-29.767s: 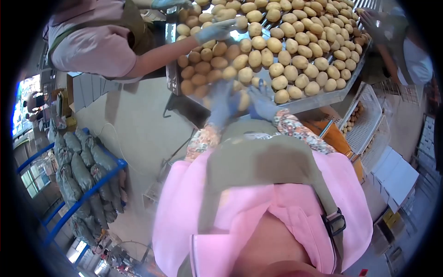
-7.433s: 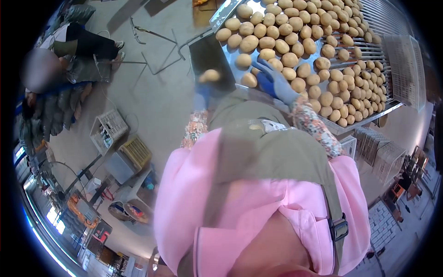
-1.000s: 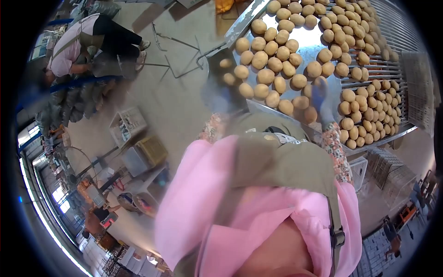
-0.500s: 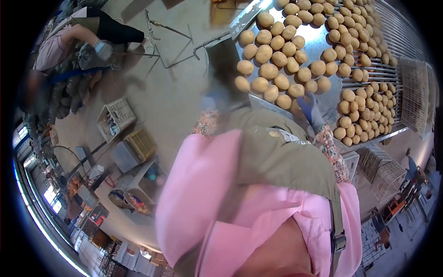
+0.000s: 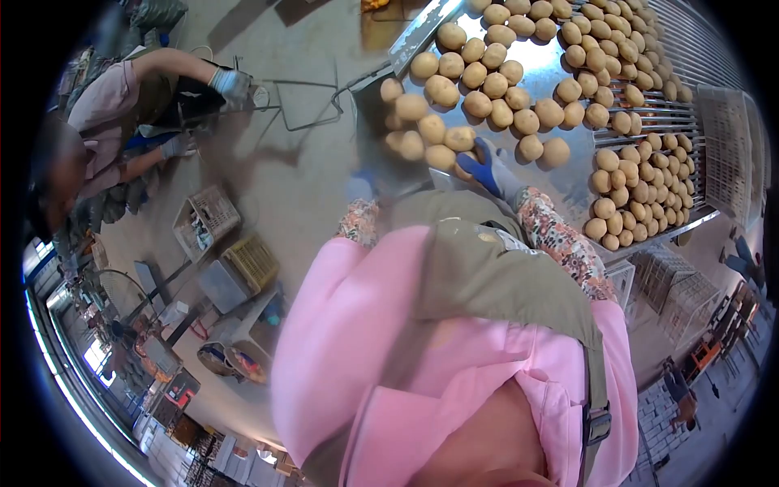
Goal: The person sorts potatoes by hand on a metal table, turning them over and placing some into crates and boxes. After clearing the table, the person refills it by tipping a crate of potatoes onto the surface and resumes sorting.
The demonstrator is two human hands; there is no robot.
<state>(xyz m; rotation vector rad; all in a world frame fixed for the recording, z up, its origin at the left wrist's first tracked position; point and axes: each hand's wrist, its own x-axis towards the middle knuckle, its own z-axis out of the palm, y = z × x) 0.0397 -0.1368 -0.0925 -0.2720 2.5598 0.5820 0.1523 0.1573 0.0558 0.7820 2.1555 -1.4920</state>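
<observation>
Across the upper right of the frame, a broad silver metal table [image 5: 535, 77] with parallel metal bars [image 5: 710, 49] along its right side. At upper left, bent over, a co-worker [image 5: 109, 105] in a pink top and pale gloves. At the right edge, a whitish plastic mesh crate [image 5: 726, 150]; left of centre, a smaller yellow plastic crate [image 5: 251, 264]. Near the table's lower left corner, a right hand [image 5: 495, 172] in a blue-and-grey glove, fingers extended against potatoes, unclenched. Farther left, well apart from it, a blue-gloved left hand [image 5: 361, 187], blurred, grip impossible to tell. Smallest, round tan potatoes [image 5: 477, 104]: scattered over table and bars, some apparently over the dark panel [image 5: 369, 122] at its left end.
</observation>
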